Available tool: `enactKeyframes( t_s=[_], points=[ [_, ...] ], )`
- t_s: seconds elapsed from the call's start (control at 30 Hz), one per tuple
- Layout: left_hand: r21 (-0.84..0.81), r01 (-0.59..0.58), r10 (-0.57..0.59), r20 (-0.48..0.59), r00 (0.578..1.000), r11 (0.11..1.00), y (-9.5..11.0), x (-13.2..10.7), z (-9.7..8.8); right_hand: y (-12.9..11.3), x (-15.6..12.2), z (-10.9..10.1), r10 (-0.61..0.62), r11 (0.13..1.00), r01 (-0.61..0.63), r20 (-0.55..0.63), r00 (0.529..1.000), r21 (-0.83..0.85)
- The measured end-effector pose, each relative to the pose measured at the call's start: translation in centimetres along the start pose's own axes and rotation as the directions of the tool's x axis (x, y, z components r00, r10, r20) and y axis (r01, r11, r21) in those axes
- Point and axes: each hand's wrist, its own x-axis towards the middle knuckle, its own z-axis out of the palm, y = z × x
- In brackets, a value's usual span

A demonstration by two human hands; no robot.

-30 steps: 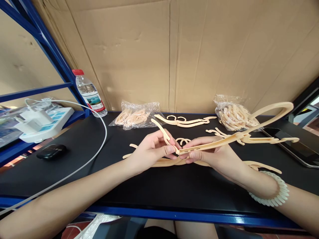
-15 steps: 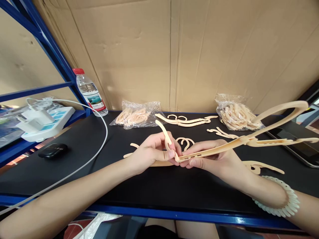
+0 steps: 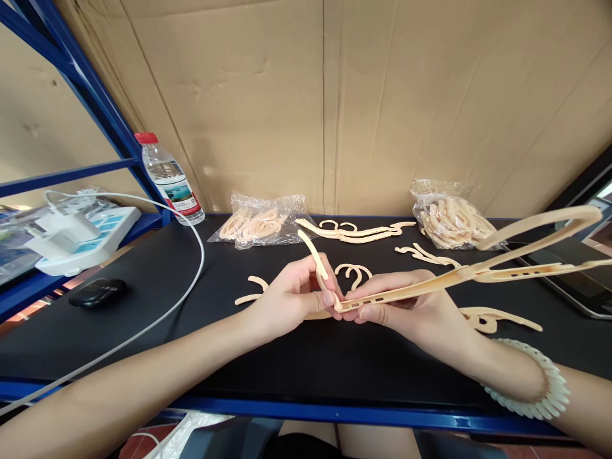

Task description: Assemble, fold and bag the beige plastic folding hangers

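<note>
A beige plastic folding hanger [image 3: 411,290] is held up over the black tabletop, its looped hook reaching to the upper right. My right hand [image 3: 406,303] is closed around its left arm, which has slots along it. With thumb and fingers my left hand [image 3: 299,293] pinches a small curved beige hanger piece [image 3: 313,255] at that arm's left end; the two parts touch there. Whether they are joined I cannot tell. Partly behind my hands lie other beige hanger parts [image 3: 354,273] on the table.
A folded hanger [image 3: 356,234] lies at the back, between two clear bags of beige parts, one left [image 3: 261,223] and one right [image 3: 452,220]. More pieces [image 3: 502,315] lie right. At left are a water bottle [image 3: 172,185], a black mouse [image 3: 98,292], a white cable [image 3: 198,268] and a power strip [image 3: 100,236].
The hanger's hook end has tipped slightly lower and to the right. Both hands keep their hold, and the whole view has shifted a little.
</note>
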Motion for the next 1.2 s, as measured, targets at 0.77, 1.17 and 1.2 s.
enactKeyframes(
  t_s=[0.77, 1.17, 1.2],
  points=[
    [-0.092, -0.046, 0.040, -0.072, 0.997, 0.995, 0.2, 0.4, -0.3, -0.5, 0.0, -0.4, -0.015, 0.994, 0.024, -0.085, 0.996, 0.110],
    [-0.116, 0.002, 0.004, 0.051, 0.999, 0.993, 0.3, 0.2, -0.6, -0.1, -0.1, -0.2, -0.052, 0.994, 0.063, -0.117, 0.992, 0.092],
    [-0.115, 0.009, -0.003, 0.047, 0.999, 0.993, 0.3, 0.1, -0.6, -0.1, -0.1, -0.1, -0.055, 0.993, 0.066, -0.113, 0.992, 0.100]
  ],
)
